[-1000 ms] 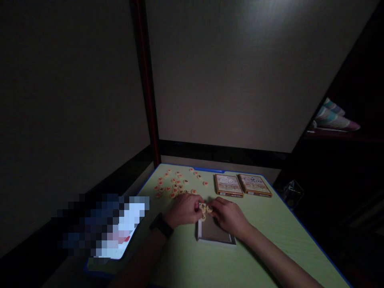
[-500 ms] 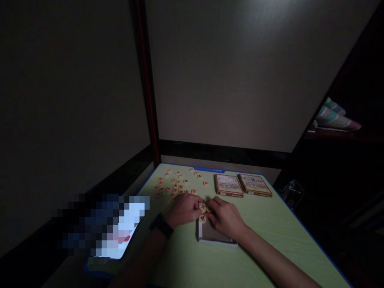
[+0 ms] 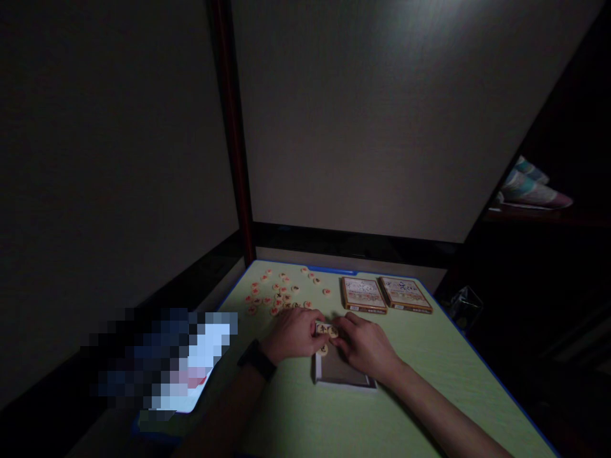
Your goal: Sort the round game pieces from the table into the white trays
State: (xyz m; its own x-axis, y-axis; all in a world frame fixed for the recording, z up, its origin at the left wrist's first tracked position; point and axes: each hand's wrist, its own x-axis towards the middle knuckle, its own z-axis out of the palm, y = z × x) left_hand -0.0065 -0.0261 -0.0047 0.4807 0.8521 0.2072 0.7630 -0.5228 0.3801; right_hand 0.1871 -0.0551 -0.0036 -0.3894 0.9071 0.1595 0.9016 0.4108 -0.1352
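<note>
An open shallow box (image 3: 344, 383) lies on the table in front of me, round wooden Chinese chess pieces inside its far left part. My left hand (image 3: 298, 332) is over the box's left side, thumb and forefinger closed around a piece with a black character (image 3: 323, 329). From the right, my right hand (image 3: 366, 345) pinches the neighbouring piece (image 3: 333, 331) at the far end. Nearer to me a third piece (image 3: 323, 350) rests in the box, partly covered by my left thumb. My hands hide the box's far edge.
Many loose chess pieces (image 3: 284, 289) with red or black characters are scattered beyond my left hand. Two closed printed boxes, a left one (image 3: 364, 294) and a right one (image 3: 405, 294), lie at the back right. A lit, blurred screen (image 3: 191, 375) is at the left edge.
My left thumb has moved right and nearer to me, now over part of the nearest piece. The piece at my right fingers shows more fully beside the black-lettered one.
</note>
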